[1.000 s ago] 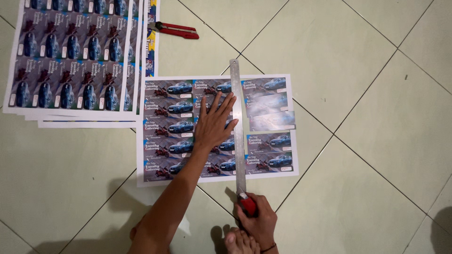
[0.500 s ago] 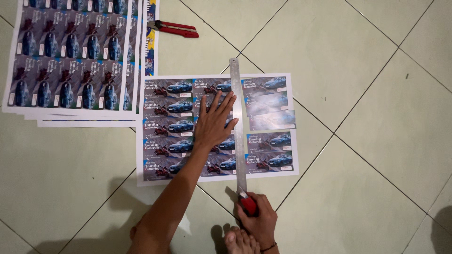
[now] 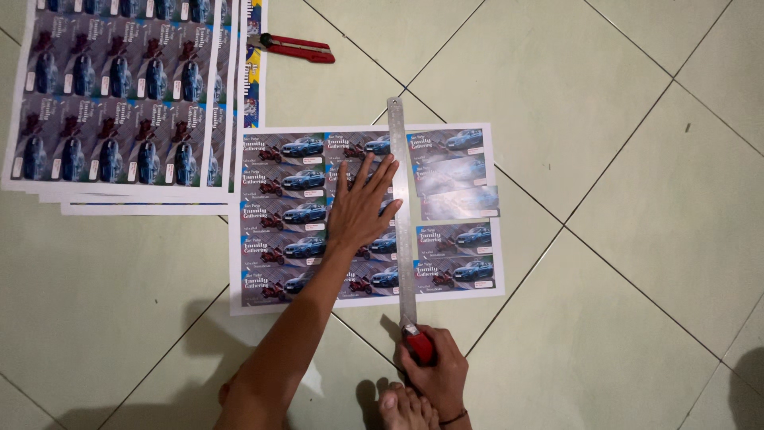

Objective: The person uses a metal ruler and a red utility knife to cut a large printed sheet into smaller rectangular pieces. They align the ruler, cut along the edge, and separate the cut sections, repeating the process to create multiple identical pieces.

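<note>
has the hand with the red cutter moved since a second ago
No. The right hand with the red cutter sits at the same spot below the sheet's near edge, beside the ruler.

A floor (image 3: 637, 95) of large, pale green glossy tiles, laid diagonally with dark grout lines, filled the view. Soft overhead light glared off it, and a dark shadow edged the lower right corner.
</note>
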